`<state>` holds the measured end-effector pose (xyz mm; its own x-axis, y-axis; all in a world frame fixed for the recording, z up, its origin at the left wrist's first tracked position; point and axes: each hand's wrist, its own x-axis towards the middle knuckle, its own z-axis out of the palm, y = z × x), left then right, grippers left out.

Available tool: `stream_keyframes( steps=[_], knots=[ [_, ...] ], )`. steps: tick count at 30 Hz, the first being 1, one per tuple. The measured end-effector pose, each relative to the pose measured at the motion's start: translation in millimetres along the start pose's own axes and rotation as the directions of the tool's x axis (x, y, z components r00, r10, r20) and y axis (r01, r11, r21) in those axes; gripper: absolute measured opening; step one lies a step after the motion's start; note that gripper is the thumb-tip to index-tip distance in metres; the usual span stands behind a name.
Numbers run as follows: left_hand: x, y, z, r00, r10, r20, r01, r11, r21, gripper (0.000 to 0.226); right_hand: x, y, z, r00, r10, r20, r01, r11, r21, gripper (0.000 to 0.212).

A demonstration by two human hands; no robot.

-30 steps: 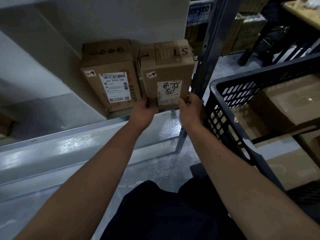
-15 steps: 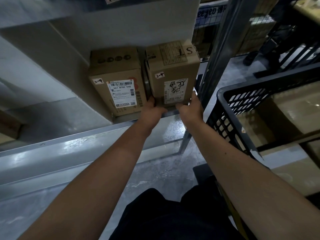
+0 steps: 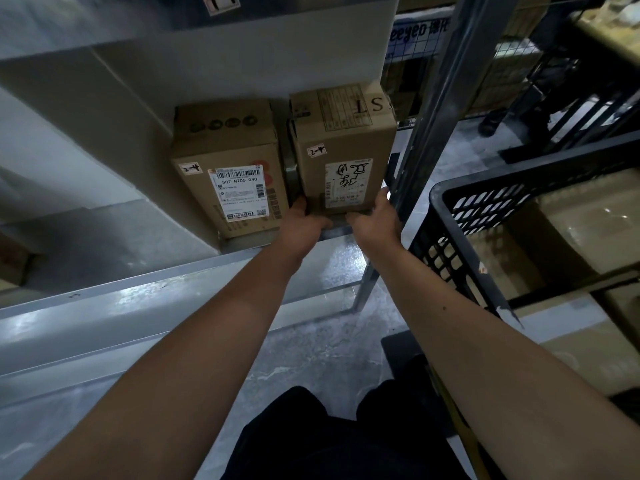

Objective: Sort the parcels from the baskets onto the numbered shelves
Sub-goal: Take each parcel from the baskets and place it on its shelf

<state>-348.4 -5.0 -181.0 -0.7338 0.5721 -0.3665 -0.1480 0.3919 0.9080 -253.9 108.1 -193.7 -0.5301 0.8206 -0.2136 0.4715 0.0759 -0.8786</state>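
Observation:
A brown cardboard parcel [image 3: 343, 150] with a scribbled white label and a small "2-4" tag stands at the right end of the metal shelf [image 3: 138, 289]. My left hand [image 3: 304, 223] holds its lower left corner and my right hand [image 3: 375, 220] holds its lower right corner. Just to its left stands a second parcel [image 3: 228, 174] with a barcode label and the same tag. A black plastic basket [image 3: 450, 209] holding cardboard parcels [image 3: 581, 216] is at my right.
A grey upright post [image 3: 429, 109] of the rack stands right beside the held parcel. The shelf above [image 3: 104, 26] carries a label at its front edge. Wire racks with boxes [image 3: 502, 74] stand behind. Grey floor lies below.
Both hands have pushed the scribbled-label parcel further back onto the shelf, beside the barcode parcel. The view has moved closer and slightly down.

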Motion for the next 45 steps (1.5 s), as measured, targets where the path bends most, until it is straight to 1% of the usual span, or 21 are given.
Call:
stream_keyframes(
  steps=[1, 4, 5, 6, 8, 9, 11, 14, 16, 18, 20, 23, 27, 28, 31, 32, 34, 37, 41, 45],
  knots=[
    [-1, -1, 0, 1.000, 0.009, -0.001, -0.009, 1.000, 0.019, 0.066, -1, -1, 0, 1.000, 0.026, -0.006, -0.026, 1.000, -0.004, 0.044],
    [-8, -3, 0, 0.999, 0.042, -0.006, -0.041, 0.990, 0.134, 0.068, -13, -3, -4, 0.999, -0.012, 0.032, 0.014, 0.999, -0.052, 0.061],
    [-12, -4, 0, 0.998, 0.061, -0.015, -0.057, 0.981, 0.187, 0.066, -19, -3, -6, 0.998, -0.027, 0.050, 0.030, 0.997, -0.070, 0.058],
    [-17, -4, 0, 0.996, 0.086, -0.024, -0.077, 0.963, 0.258, 0.062, -25, -4, -9, 0.997, -0.040, 0.072, 0.047, 0.994, -0.096, 0.050],
    [-26, -8, -2, 0.990, 0.137, -0.024, -0.117, 0.911, 0.395, 0.051, -37, -6, -13, 0.990, -0.088, 0.108, 0.104, 0.983, -0.153, 0.038],
    [-31, -10, -4, 0.988, 0.151, -0.018, -0.127, 0.888, 0.443, 0.050, -43, -6, -15, 0.984, -0.113, 0.140, 0.138, 0.974, -0.180, 0.038],
    [-43, -13, -9, 0.988, 0.154, 0.016, -0.140, 0.845, 0.517, 0.055, -54, -9, -19, 0.968, -0.163, 0.192, 0.209, 0.943, -0.257, 0.040],
    [-57, -12, -18, 0.980, 0.178, 0.086, -0.193, 0.766, 0.614, 0.058, -66, -12, -25, 0.956, -0.167, 0.239, 0.253, 0.884, -0.394, 0.037],
    [-65, -6, -24, 0.975, 0.189, 0.116, -0.217, 0.714, 0.665, 0.060, -74, -19, -30, 0.950, -0.170, 0.263, 0.273, 0.859, -0.432, 0.040],
    [-72, 2, -28, 0.960, 0.233, 0.153, -0.272, 0.667, 0.694, 0.062, -83, -26, -35, 0.941, -0.193, 0.280, 0.304, 0.845, -0.440, 0.050],
    [-78, 14, -31, 0.939, 0.281, 0.197, -0.335, 0.623, 0.707, 0.062, -92, -36, -43, 0.938, -0.215, 0.273, 0.320, 0.842, -0.435, 0.055],
    [-85, 34, -32, 0.906, 0.345, 0.247, -0.410, 0.564, 0.717, 0.060, -105, -54, -57, 0.939, -0.249, 0.237, 0.332, 0.838, -0.434, 0.051],
    [-97, 66, -28, 0.857, 0.414, 0.305, -0.491, 0.480, 0.727, 0.059, -121, -75, -81, 0.941, -0.306, 0.143, 0.338, 0.832, -0.441, 0.047],
    [-101, 74, -26, 0.839, 0.437, 0.325, -0.519, 0.462, 0.719, 0.059, -125, -78, -88, 0.944, -0.310, 0.112, 0.326, 0.833, -0.446, 0.045],
    [-112, 96, -13, 0.767, 0.504, 0.398, -0.622, 0.430, 0.654, 0.056, -138, -80, -113, 0.942, -0.334, 0.022, 0.301, 0.816, -0.494, 0.031],
    [-115, 102, -7, 0.742, 0.519, 0.425, -0.653, 0.414, 0.634, 0.054, -143, -79, -122, 0.942, -0.334, -0.009, 0.284, 0.815, -0.505, 0.030],
    [-118, 112, 7, 0.684, 0.542, 0.488, -0.718, 0.387, 0.579, 0.051, -152, -74, -139, 0.950, -0.306, -0.070, 0.231, 0.831, -0.506, 0.037],
    [-120, 122, 36, 0.598, 0.548, 0.585, -0.796, 0.326, 0.509, 0.053, -161, -62, -166, 0.954, -0.246, -0.170, 0.125, 0.845, -0.520, 0.048],
    [-124, 132, 81, 0.516, 0.540, 0.665, -0.856, 0.297, 0.423, 0.055, -174, -41, -199, 0.941, -0.151, -0.302, -0.011, 0.880, -0.474, 0.047],
    [-121, 142, 127, 0.430, 0.497, 0.754, -0.903, 0.235, 0.361, 0.055, -180, -21, -231, 0.920, -0.029, -0.390, -0.146, 0.899, -0.413, 0.051]
  ],
)
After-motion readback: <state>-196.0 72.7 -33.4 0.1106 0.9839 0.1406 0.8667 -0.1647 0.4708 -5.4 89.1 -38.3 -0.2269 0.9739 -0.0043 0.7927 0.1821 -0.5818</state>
